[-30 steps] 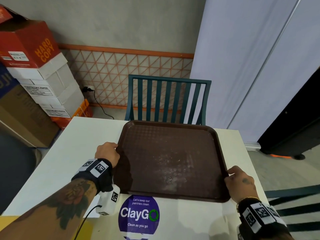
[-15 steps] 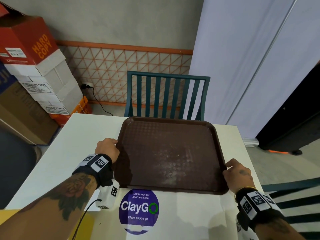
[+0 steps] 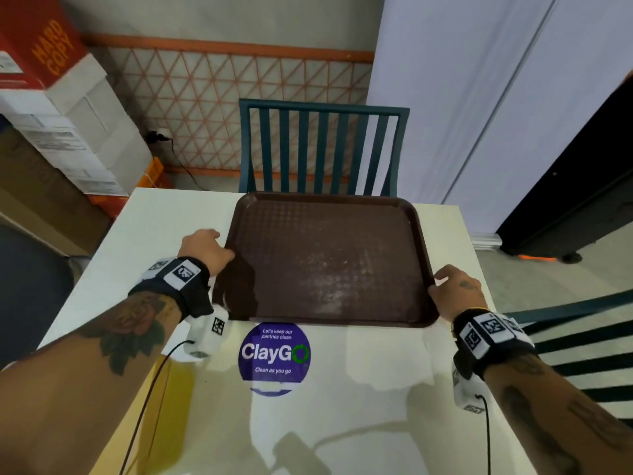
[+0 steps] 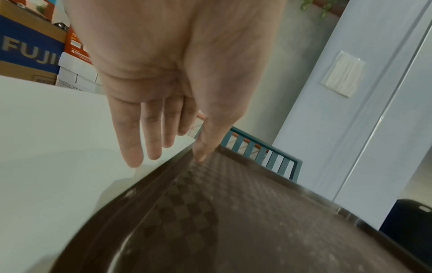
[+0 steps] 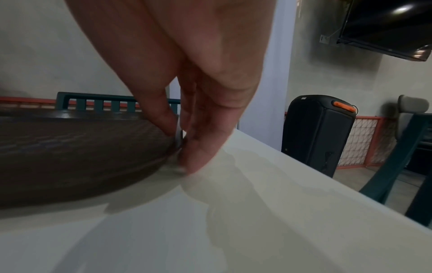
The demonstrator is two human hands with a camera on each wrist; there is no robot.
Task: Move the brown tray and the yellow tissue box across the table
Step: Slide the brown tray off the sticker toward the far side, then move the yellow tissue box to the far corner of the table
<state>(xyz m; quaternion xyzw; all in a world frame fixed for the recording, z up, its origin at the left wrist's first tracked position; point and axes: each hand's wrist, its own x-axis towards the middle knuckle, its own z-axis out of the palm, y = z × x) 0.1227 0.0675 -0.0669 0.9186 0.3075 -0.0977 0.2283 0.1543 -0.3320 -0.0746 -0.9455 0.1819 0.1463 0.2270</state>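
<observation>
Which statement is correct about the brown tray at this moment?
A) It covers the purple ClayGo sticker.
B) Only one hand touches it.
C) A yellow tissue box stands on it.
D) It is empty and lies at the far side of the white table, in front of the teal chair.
D: the brown tray carries nothing and reaches the far edge of the white table, just before the teal chair.

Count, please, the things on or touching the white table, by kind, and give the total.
Brown tray: 1
Round purple sticker: 1
Hands at the tray's rim, left hand and right hand: 2
Yellow tissue box: 0 in view
Total: 4
</observation>
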